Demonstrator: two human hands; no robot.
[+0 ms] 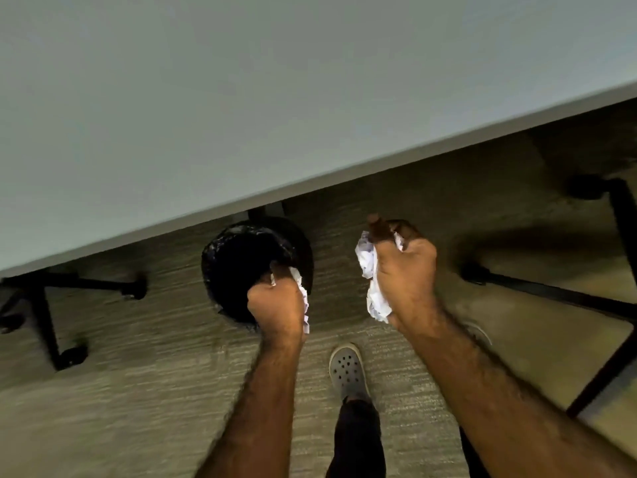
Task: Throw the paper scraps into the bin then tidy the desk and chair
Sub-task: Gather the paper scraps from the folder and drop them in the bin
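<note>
Head view, looking down past the desk's point(241, 98) near edge to the carpet point(138, 391). Left hand point(275, 305), fisted around crumpled paper scraps point(304, 298), hangs over the near rim of the black-lined bin point(241, 263) (which stands partly under the desk edge). Right hand point(403, 270), beside the bin, is clenched on a larger wad of scraps point(370, 288). A grey clog point(347, 370) stands below; chair bases point(551, 294) flank both sides.

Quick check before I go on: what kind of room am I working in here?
Most likely an office or workroom. A pale desk stands over grey carpet, a black lined bin sits at its edge, and castered chair bases flank the spot.
</note>
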